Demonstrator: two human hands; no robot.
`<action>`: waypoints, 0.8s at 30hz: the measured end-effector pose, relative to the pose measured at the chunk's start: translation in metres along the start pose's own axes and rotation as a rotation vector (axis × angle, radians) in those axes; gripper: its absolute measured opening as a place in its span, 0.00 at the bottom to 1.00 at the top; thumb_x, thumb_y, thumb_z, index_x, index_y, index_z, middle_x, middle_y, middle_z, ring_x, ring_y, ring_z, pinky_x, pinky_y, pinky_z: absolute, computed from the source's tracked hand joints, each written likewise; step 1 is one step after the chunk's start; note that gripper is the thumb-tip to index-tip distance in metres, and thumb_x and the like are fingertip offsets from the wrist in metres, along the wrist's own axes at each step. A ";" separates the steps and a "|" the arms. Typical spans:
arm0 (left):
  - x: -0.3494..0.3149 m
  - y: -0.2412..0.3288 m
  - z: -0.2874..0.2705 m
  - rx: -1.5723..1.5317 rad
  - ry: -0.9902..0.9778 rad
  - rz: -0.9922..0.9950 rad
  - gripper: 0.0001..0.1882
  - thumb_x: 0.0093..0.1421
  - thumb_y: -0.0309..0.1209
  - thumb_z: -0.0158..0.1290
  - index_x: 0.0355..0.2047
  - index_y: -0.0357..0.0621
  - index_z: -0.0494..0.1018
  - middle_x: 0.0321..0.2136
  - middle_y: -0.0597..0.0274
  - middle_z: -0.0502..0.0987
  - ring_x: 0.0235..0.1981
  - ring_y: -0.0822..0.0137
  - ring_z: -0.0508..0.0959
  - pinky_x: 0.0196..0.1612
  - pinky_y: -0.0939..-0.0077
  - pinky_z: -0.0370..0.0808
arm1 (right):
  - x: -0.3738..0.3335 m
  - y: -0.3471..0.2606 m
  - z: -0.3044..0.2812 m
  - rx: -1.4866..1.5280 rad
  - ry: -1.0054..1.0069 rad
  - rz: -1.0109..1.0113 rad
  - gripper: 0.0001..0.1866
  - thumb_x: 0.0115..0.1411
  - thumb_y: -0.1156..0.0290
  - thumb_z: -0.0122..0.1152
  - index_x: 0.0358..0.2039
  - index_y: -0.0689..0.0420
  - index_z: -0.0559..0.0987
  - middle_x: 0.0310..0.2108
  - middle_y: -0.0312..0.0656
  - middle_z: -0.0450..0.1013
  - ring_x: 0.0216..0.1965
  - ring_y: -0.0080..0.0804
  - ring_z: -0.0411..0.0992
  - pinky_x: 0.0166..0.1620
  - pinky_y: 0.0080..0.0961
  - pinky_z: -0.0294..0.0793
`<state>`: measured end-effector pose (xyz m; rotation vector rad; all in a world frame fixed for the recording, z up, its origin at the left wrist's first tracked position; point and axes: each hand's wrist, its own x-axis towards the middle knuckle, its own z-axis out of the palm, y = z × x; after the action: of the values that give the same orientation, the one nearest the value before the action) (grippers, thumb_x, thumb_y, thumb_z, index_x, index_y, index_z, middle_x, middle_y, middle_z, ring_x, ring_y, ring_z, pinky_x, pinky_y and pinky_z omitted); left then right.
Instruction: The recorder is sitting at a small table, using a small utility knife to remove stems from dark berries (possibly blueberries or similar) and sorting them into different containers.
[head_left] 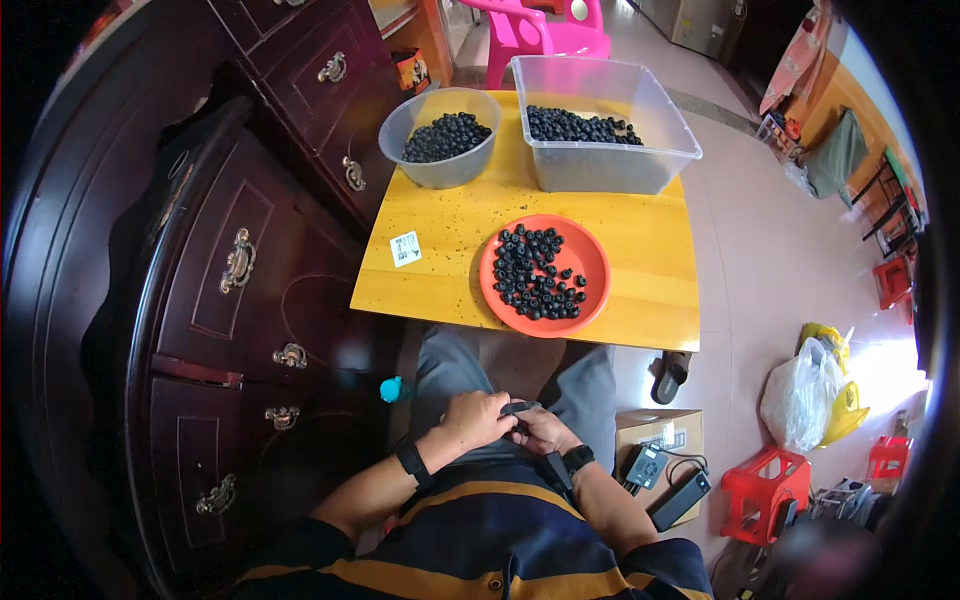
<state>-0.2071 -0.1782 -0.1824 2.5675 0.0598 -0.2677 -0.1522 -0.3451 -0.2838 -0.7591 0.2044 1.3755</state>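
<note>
Two hands [510, 422] clasping one dark, possibly strap-like piece [522, 408]; three containers of black beads [538, 275].

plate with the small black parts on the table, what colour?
Orange-red, round plate on the yellow wooden table. The head view shows it clearly.

A yellow wooden table [640, 250] carries an orange plate [590, 262], a grey bowl [440, 168] and a clear tub [610, 165] (all holding small black pieces), beside a dark wooden dresser [240, 300].
</note>
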 end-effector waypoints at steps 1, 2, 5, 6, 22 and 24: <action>0.001 0.000 0.003 0.010 0.002 -0.009 0.14 0.51 0.41 0.60 0.29 0.43 0.75 0.22 0.56 0.79 0.25 0.51 0.81 0.30 0.55 0.77 | 0.001 -0.001 -0.002 0.015 -0.067 -0.004 0.09 0.68 0.67 0.50 0.46 0.47 0.76 0.37 0.27 0.75 0.36 0.16 0.72 0.36 0.16 0.74; 0.002 0.001 0.005 0.019 0.002 -0.014 0.14 0.51 0.41 0.60 0.29 0.43 0.75 0.22 0.56 0.79 0.25 0.51 0.81 0.30 0.55 0.77 | 0.001 -0.001 -0.005 0.017 -0.076 -0.003 0.09 0.68 0.67 0.50 0.46 0.47 0.76 0.37 0.27 0.75 0.36 0.16 0.72 0.36 0.16 0.74; 0.003 0.001 0.007 0.048 0.030 0.007 0.14 0.51 0.40 0.59 0.29 0.43 0.75 0.22 0.55 0.79 0.26 0.51 0.81 0.30 0.55 0.77 | 0.000 0.001 -0.006 0.056 -0.021 0.004 0.10 0.68 0.67 0.50 0.47 0.48 0.76 0.38 0.29 0.75 0.37 0.19 0.73 0.37 0.18 0.75; 0.002 0.000 0.007 0.004 0.015 -0.011 0.13 0.51 0.40 0.59 0.29 0.42 0.75 0.22 0.54 0.79 0.26 0.51 0.81 0.31 0.55 0.77 | 0.000 0.001 -0.006 0.050 -0.024 0.003 0.10 0.68 0.67 0.50 0.47 0.48 0.76 0.38 0.29 0.75 0.37 0.19 0.73 0.37 0.18 0.75; 0.015 -0.039 0.030 -1.030 -0.195 -0.070 0.06 0.63 0.27 0.54 0.32 0.35 0.73 0.28 0.61 0.79 0.31 0.70 0.80 0.37 0.76 0.76 | -0.002 -0.004 -0.008 0.170 -0.195 -0.060 0.07 0.68 0.59 0.51 0.37 0.47 0.73 0.33 0.28 0.71 0.33 0.18 0.68 0.38 0.16 0.71; 0.014 -0.028 0.017 -1.075 -0.231 -0.099 0.06 0.63 0.27 0.54 0.33 0.35 0.74 0.28 0.60 0.79 0.31 0.70 0.80 0.39 0.76 0.76 | -0.006 -0.007 -0.005 0.177 -0.183 -0.058 0.07 0.67 0.60 0.52 0.38 0.48 0.73 0.33 0.29 0.71 0.33 0.19 0.69 0.39 0.16 0.71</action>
<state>-0.1990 -0.1643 -0.2140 1.4604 0.1870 -0.4235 -0.1451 -0.3531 -0.2816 -0.4859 0.1568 1.3438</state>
